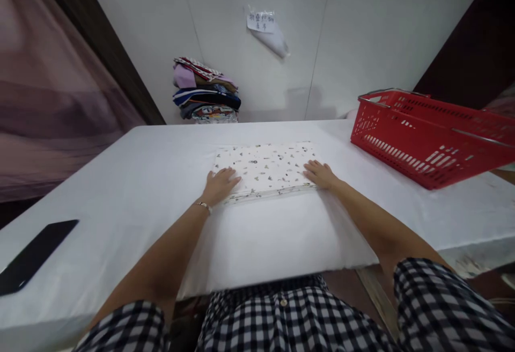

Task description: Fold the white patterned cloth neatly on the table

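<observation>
A white cloth with a small scattered print (265, 167) lies folded in layers on the white-covered table (140, 180), its layered edge facing me. My left hand (221, 184) rests flat on the cloth's left end, fingers stretched out. On the right end lies my right hand (321, 174), also flat with its fingers extended. Neither hand grips anything.
A red plastic basket (422, 143) stands at the table's right side. Several folded fabrics form a stack (207, 94) at the far edge by the wall. A black phone-like slab (38, 255) lies at the left. A paper sign (261, 22) hangs on the wall.
</observation>
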